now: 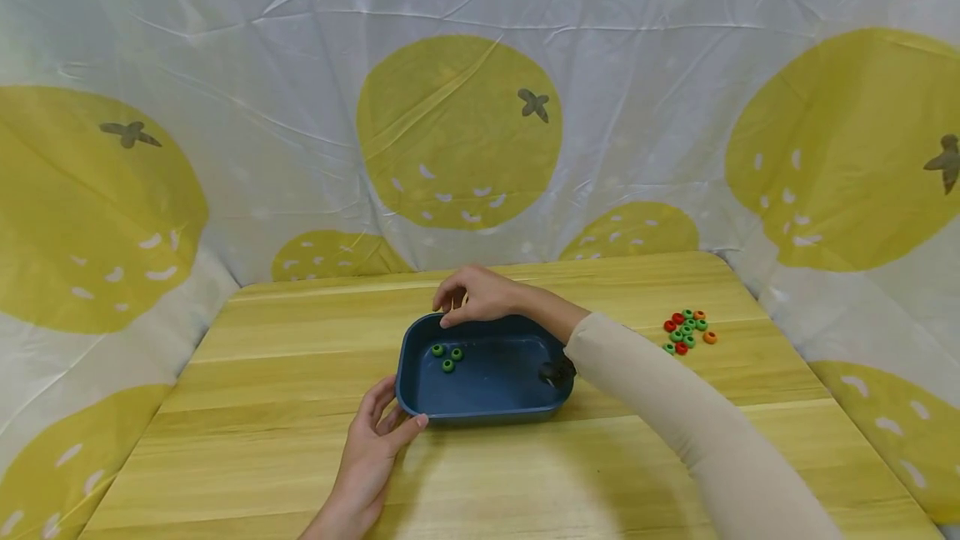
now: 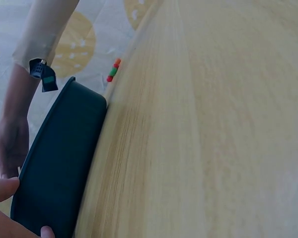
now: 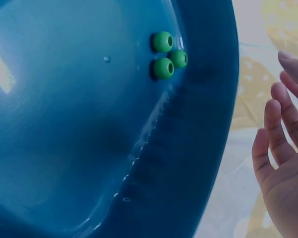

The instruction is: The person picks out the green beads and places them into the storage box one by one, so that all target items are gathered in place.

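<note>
The small dark device [image 2: 48, 84] at your right wrist bore faint marks, too small to read. Patterned fabric [image 1: 652, 132], white with large yellow fruit shapes, hung behind and beside the wooden worktop [image 1: 285, 415]. A loose cluster of red, green and orange beads [image 1: 687, 330] lay on the worktop, to the right of the blue tray [image 1: 487, 382] and just past your light sleeve [image 1: 697, 415]. The tray sat in front of you, with three green beads [image 1: 447, 366] close together inside, toward its left end. Your left grip [image 1: 375, 440] grasped the tray's near left corner, thumb at the rim. Your right grip [image 1: 483, 294] hung by the far rim, released, its fingers loosely bent and apart from the green beads. Your right forearm crossed the tray's far right part, and the device blocked some of its right end. In the left wrist view the tray's outer wall hid the inside; in the right wrist view the picture's edges cut off both the tray and your right grip.
</note>
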A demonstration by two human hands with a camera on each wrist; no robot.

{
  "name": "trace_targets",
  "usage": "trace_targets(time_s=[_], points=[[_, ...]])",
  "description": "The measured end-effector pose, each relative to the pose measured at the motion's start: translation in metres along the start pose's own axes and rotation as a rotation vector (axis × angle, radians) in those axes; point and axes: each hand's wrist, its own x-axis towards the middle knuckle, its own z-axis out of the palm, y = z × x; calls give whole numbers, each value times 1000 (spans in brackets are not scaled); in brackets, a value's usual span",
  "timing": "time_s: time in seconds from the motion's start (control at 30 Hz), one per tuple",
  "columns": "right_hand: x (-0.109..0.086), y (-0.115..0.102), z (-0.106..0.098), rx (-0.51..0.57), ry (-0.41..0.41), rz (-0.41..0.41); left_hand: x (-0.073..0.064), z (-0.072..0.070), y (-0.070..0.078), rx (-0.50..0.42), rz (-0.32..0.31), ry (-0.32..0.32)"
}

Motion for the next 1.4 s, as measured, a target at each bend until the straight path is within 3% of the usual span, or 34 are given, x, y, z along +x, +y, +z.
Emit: trace_targets(time_s=[0.5, 0.83, 1.4], points=[[-28, 4, -16, 8, 15, 49, 1, -1, 0, -6, -7, -4], [-59, 12, -32, 30, 82, 63, 0, -1, 0, 5, -6, -4], [-114, 23, -47, 134, 172, 155, -1, 0, -1, -5, -1, -1]])
